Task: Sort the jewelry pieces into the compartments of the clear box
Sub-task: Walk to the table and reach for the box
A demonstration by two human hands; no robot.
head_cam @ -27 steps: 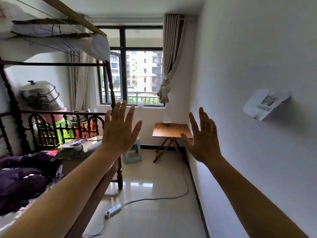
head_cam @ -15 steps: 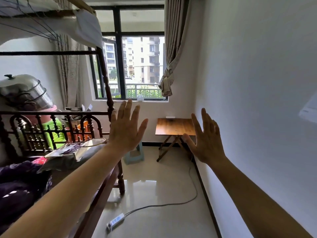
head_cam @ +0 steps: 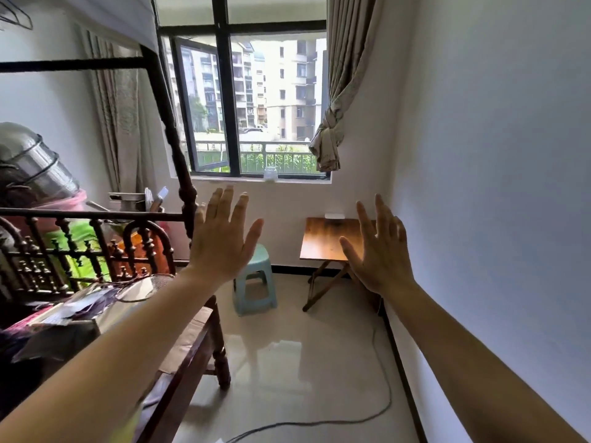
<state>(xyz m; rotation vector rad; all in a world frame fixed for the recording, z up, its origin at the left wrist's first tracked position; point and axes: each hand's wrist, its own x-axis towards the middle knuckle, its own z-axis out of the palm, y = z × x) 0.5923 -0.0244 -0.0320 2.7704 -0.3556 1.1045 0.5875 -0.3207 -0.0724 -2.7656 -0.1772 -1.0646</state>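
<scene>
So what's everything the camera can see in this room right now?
window: one, black frame, far wall
curtain: one tied beige, right of the window; another hangs at its left
jar: one, clear, on the sill
folding table: one, brown wood, far right corner, small white item at its back edge
stool: one, pale blue-green plastic, left of the folding table
bed frame: one, dark wood, left, cluttered bedding
steel pot: one, silver, far left
cable: one, grey, along the floor
jewelry and clear box: none in view
left hand: open, raised, empty
right hand: open, raised, empty
</scene>
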